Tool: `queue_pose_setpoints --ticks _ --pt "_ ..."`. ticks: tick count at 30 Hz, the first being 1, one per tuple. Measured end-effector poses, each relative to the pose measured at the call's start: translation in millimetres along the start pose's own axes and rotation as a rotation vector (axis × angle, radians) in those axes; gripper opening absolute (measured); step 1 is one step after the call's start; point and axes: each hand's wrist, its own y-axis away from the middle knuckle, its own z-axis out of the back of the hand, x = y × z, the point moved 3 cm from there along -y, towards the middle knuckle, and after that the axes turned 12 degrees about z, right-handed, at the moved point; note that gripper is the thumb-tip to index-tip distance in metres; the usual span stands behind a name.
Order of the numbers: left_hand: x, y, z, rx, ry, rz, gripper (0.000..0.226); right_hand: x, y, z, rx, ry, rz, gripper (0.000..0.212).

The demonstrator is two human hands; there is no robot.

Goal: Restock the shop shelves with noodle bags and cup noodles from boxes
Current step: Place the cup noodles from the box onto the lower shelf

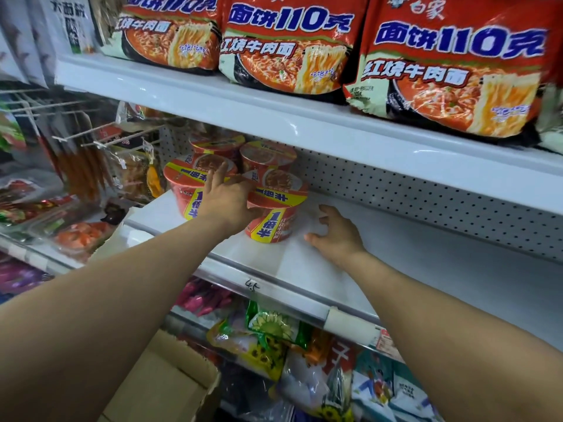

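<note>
Several red and yellow cup noodle bowls stand stacked at the left end of the white middle shelf [304, 269]. My left hand [227, 199] rests with spread fingers between the front left bowl [182, 187] and the front right stack [275, 205], touching both. My right hand [335, 236] hovers open on the bare shelf just right of that stack, holding nothing. On the top shelf [274, 117] lies a row of big red noodle bags [451, 65].
A perforated back panel [426, 202] closes the middle shelf. Snack packets hang on wire hooks [100, 138] at left. The shelf below holds sunflower seed bags [271, 333]. An open cardboard box [170, 382] sits at the bottom left.
</note>
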Motion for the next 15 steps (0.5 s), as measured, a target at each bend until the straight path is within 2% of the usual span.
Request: queue_pose_setpoints --ticks 6,15 --pt "-57 36 15 -0.031 0.069 -0.009 0.07 -5 42 63 0.007 0.239 0.004 0.074" --pt "-190 176 49 0.022 0.28 -0.012 0.07 -28 185 204 -0.072 0.249 -0.051 0.07"
